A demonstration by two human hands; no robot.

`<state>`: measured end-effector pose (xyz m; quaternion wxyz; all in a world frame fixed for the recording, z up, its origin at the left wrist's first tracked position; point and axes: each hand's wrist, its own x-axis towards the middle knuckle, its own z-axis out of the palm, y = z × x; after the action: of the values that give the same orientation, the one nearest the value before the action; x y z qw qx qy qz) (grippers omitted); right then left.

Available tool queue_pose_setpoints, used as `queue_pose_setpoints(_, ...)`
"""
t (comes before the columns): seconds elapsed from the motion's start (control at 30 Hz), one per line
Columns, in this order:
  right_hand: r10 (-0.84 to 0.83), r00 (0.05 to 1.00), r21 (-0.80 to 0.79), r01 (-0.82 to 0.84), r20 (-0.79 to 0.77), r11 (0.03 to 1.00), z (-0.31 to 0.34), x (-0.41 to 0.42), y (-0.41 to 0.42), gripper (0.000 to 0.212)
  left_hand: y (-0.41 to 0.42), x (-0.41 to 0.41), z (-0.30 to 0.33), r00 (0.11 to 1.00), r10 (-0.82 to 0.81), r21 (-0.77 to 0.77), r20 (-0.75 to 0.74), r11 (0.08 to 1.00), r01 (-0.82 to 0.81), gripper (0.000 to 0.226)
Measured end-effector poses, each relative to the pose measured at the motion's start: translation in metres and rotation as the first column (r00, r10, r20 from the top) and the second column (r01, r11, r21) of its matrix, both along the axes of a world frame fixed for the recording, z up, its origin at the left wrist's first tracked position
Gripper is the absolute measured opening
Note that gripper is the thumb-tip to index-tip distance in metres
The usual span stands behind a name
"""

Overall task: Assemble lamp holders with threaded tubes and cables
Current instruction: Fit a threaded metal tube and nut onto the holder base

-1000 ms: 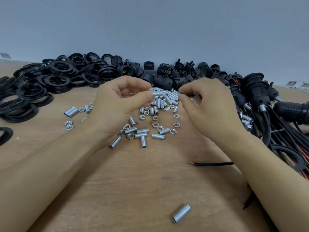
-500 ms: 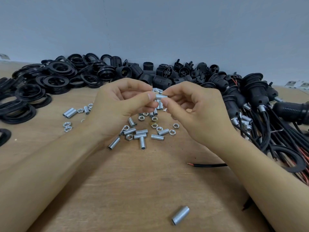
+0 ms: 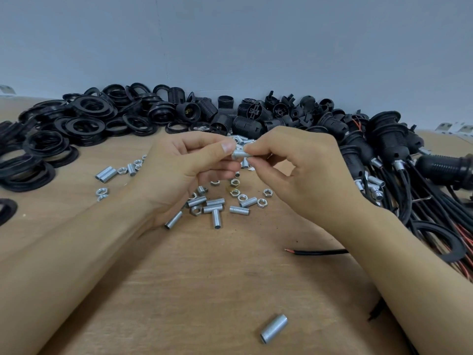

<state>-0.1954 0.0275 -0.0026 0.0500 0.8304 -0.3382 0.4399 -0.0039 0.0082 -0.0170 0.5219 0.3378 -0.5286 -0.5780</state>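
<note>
Both hands meet above the wooden table (image 3: 230, 278) and share one short silver threaded tube (image 3: 239, 153). My left hand (image 3: 189, 172) pinches its left end between thumb and fingers. My right hand (image 3: 299, 170) pinches its right end with thumb and forefinger. Under the hands lie several loose threaded tubes (image 3: 212, 207) and hex nuts (image 3: 267, 192). A single tube (image 3: 273, 328) lies near the front. Black lamp holders (image 3: 245, 119) are heaped at the back. Wired lamp holders with cables (image 3: 386, 160) are piled on the right.
A heap of black threaded rings (image 3: 64, 134) covers the back left. A loose black cable end with red wire (image 3: 317, 251) lies right of centre. More tubes and nuts (image 3: 107, 172) sit to the left. A blue-grey wall closes the back.
My right hand has come in from the tube pile to my left hand, and both have risen slightly. They now hold one threaded tube between them.
</note>
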Motion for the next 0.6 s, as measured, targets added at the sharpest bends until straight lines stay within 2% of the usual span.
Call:
queue_pose_setpoints(0.07, 0.017, 1.000, -0.002, -0.017, 0.000, 1.000, 0.000, 0.001, 0.001, 0.007, 0.000, 0.000, 0.000, 0.999, -0.014, 0.002, 0.044, 1.000, 0.013, 0.016)
queue_pose_setpoints(0.13, 0.017, 0.998, 0.079, -0.022, 0.059, 0.997, 0.000, 0.003, 0.003, 0.008, 0.000, -0.001, -0.001, 0.997, -0.019, -0.018, 0.080, 1.000, 0.020, 0.018)
queue_pose_setpoints(0.2, -0.015, 0.993, 0.152, -0.002, 0.116, 0.988, -0.001, 0.005, 0.005, 0.010, 0.000, 0.001, 0.000, 0.998, -0.027, -0.039, 0.051, 0.999, 0.029, 0.017)
queue_pose_setpoints(0.3, -0.073, 0.990, 0.223, 0.046, 0.117, 0.974, -0.002, 0.005, 0.005, 0.011, 0.000, 0.003, -0.001, 0.998, -0.061, -0.056, 0.007, 0.997, 0.061, 0.015)
queue_pose_setpoints(0.4, -0.107, 0.978, 0.354, 0.038, 0.177, 0.935, -0.004, 0.005, 0.004, 0.013, 0.001, 0.002, 0.000, 0.997, -0.076, -0.087, 0.012, 0.993, 0.077, 0.025)
queue_pose_setpoints(0.53, -0.160, 0.961, 0.449, 0.044, 0.224, 0.892, -0.006, 0.006, 0.002, 0.017, -0.001, 0.008, 0.006, 0.973, -0.099, -0.021, -0.209, 0.995, 0.097, 0.030)
queue_pose_setpoints(0.6, -0.152, 0.946, 0.494, -0.009, 0.285, 0.869, -0.005, 0.006, 0.000, 0.017, -0.003, 0.010, 0.008, 0.978, -0.056, -0.036, -0.199, 0.998, 0.050, 0.036)
